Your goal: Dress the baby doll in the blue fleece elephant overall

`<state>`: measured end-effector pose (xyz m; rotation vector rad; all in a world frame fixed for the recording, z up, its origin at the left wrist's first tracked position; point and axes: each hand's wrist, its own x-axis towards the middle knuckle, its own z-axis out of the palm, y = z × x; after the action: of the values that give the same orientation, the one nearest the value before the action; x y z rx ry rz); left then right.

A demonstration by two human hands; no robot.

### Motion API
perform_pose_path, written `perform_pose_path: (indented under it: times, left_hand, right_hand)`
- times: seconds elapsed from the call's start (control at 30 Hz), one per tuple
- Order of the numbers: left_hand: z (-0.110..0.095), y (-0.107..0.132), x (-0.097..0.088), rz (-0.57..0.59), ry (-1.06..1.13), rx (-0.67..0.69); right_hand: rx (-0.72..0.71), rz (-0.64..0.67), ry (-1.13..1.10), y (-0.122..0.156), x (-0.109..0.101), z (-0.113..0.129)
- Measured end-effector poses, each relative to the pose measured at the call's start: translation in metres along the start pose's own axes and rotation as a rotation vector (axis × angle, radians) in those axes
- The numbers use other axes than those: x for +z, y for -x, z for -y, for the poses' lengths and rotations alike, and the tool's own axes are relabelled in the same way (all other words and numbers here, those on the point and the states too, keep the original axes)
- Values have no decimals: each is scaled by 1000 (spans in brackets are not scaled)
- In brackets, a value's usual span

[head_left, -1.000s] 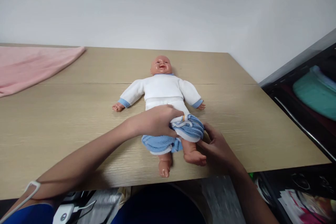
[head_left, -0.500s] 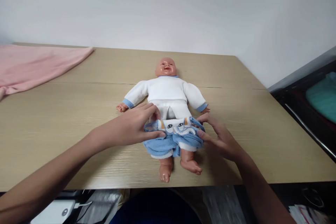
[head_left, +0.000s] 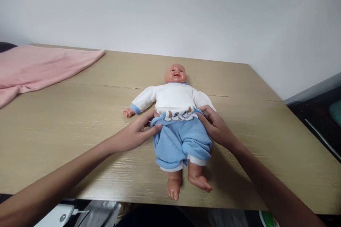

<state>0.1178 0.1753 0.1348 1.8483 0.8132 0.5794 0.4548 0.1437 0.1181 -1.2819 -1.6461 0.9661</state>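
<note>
A baby doll (head_left: 176,74) lies on its back on the table, head away from me and bare feet toward me. It wears a white long-sleeved top (head_left: 174,95) with blue cuffs. Light blue overalls (head_left: 183,138) cover its legs up to the hips, and their white bib with an embroidered animal face is folded at the waist. My left hand (head_left: 138,131) pinches the left side of the overalls' waist between thumb and fingers. On the opposite side my right hand (head_left: 217,126) grips the waist edge near a strap, its fingertips partly hidden by cloth.
A pink cloth (head_left: 50,65) lies spread at the table's far left. The wooden table (head_left: 80,142) meets a pale wall behind. Below the near edge sits a white device (head_left: 57,216) with a plugged-in cable. Something dark stands off the right edge.
Both hands have drawn the overalls from around the doll's thighs up to its waist, covering the white lower body. The view has shifted slightly, so the doll appears farther right and lower.
</note>
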Motion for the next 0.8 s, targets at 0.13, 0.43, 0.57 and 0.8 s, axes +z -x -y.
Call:
perform_pose_path:
  times: [0.13, 0.43, 0.57, 0.8]
  left_hand:
    - [18, -6, 11, -136, 61, -2]
    - [29, -26, 12, -315, -136, 192]
    - [45, -50, 10, -334, -9, 45]
    - [50, -69, 11, -343, 101, -43]
  right_hand:
    - [13, 1, 73, -4, 0, 1]
    - [-88, -74, 220, -7, 0, 3]
    - [8, -130, 70, -24, 7, -8]
    - [113, -142, -61, -44, 8, -24]
